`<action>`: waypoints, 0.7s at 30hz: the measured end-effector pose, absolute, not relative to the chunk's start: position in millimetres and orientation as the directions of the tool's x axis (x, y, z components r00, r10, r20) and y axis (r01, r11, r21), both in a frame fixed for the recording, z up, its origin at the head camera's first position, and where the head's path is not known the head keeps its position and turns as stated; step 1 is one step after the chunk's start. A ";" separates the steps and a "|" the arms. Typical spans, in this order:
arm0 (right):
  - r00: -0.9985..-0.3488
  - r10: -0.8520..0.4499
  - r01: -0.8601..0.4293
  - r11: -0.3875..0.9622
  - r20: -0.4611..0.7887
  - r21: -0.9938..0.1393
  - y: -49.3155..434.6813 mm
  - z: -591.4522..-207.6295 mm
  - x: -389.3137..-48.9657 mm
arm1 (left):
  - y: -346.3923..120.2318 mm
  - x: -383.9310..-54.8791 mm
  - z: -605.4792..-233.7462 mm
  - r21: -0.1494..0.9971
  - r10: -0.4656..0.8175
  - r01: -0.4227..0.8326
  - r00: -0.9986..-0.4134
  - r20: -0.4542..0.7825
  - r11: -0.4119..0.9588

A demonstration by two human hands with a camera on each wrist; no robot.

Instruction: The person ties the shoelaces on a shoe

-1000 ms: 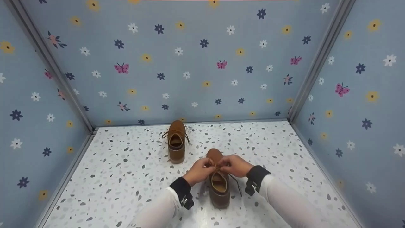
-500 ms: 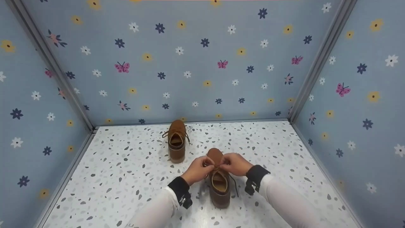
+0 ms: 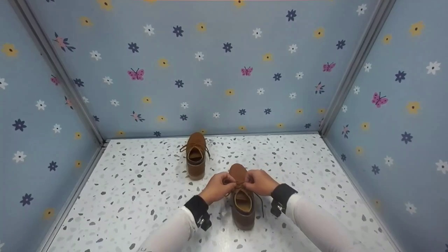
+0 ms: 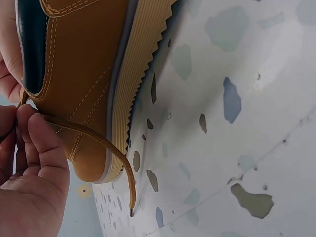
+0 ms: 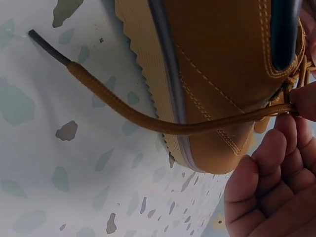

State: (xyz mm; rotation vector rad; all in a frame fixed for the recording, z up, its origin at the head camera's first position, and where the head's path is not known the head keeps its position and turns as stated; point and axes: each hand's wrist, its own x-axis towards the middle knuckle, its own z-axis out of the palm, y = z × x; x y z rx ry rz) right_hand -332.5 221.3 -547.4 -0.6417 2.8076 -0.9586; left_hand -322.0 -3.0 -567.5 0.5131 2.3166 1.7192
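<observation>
A brown lace-up shoe (image 3: 243, 217) stands on the speckled surface, toe pointing away from me. Over its lacing, my left hand (image 3: 217, 188) and right hand (image 3: 262, 182) work close together from either side. In the left wrist view, the left hand's fingertips pinch a brown shoelace (image 4: 94, 134), whose loose end hangs along the shoe's side. The right wrist view shows my right thumb and fingers pinching the shoelace (image 5: 182, 128) near the knot, its tipped end trailing free. The knot itself is partly hidden by fingers.
A second brown shoe (image 3: 195, 168), its laces lying loose at both sides, stands farther back to the left, near the back panel. Blue flowered panels (image 3: 224, 70) enclose the white speckled surface (image 3: 140, 196) at the back and both sides.
Both hands stay over the lacing with only slight finger shifts. The lace end at the shoe's right has swung slightly inward toward the shoe. The shoes have not moved.
</observation>
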 end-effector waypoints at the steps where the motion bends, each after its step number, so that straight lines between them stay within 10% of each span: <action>1: -0.906 -0.421 -0.358 0.713 0.039 -0.603 221.0 -547.6 -332.2 | -3.2 -321.6 -567.3 0.954 0.396 0.149 -0.917 0.036 0.259; 21: -0.931 -0.344 -0.346 0.734 0.119 -0.584 211.1 -558.3 -328.6 | -4.5 -320.5 -570.8 0.925 0.402 0.228 -0.911 0.091 0.306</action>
